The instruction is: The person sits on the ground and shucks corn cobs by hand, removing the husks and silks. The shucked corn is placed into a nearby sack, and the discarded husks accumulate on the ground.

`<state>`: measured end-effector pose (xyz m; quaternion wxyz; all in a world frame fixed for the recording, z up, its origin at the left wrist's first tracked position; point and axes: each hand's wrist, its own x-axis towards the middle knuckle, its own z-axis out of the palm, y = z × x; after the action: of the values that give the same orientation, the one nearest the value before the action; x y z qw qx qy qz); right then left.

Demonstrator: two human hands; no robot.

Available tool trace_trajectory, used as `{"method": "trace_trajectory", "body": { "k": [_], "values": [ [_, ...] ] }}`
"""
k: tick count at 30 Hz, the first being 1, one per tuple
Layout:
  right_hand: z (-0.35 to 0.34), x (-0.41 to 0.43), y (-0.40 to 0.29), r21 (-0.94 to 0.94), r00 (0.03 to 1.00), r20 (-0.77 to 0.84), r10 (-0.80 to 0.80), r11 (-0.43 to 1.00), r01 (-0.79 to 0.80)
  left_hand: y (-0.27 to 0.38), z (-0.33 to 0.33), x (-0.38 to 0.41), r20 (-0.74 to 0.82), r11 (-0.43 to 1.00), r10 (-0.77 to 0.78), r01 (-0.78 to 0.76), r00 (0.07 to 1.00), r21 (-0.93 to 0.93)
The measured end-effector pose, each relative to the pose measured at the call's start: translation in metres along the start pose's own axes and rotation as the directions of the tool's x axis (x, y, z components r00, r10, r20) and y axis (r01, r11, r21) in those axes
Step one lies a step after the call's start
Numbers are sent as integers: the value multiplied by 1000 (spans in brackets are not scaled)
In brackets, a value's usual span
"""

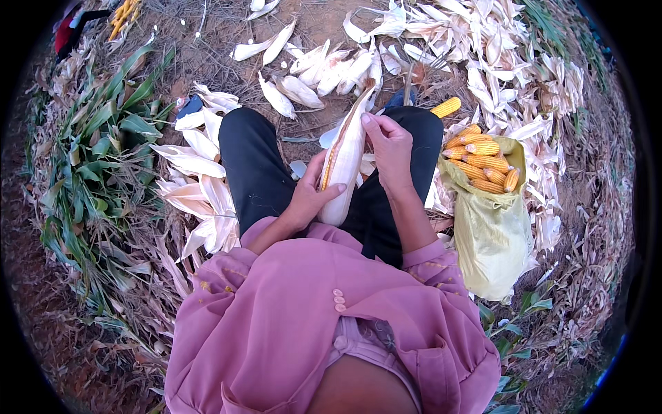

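An ear of corn in its pale dry husk (345, 165) stands tilted between my knees, its brown tip pointing away from me. The husk is parted along the left side, and a strip of yellow kernels shows. My left hand (312, 192) is wrapped around the lower part of the ear, thumb across its front. My right hand (389, 147) pinches the husk edge near the upper end between thumb and fingers. To the right, a yellow woven sack (491, 243) stands with husked corn cobs (486, 161) at its mouth. Another yellow cob (446, 107) lies beyond my right knee.
Husked-off leaves (331, 67) and unopened ears lie on the soil ahead. More dry husks (496, 57) are heaped at the right. Green corn stalks (103, 165) are piled at the left. At the far upper left are a partly visible person (70, 31) and a cob pile (123, 16).
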<state>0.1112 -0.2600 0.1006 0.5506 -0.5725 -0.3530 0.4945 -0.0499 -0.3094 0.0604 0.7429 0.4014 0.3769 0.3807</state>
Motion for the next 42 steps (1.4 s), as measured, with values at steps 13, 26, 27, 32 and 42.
{"method": "trace_trajectory", "body": {
  "k": [13,26,27,32,42],
  "values": [
    [6,8,-6,-28,995,82,56,998,-54,-4,-4,2,84,981,-45,60,995,-183],
    [-3,13,-3,123,942,266,206,962,-245,-4,-4,7,123,993,-81,91,989,-73],
    [-1,12,-5,103,944,266,196,968,-230,-2,-4,8,128,993,-72,83,989,-83],
    [1,13,-15,28,946,265,188,979,-202,2,-4,7,111,989,-78,91,991,-118],
    [1,10,12,618,963,95,253,743,-256,-2,-2,6,-106,928,22,-60,994,-368]
  ]
}}
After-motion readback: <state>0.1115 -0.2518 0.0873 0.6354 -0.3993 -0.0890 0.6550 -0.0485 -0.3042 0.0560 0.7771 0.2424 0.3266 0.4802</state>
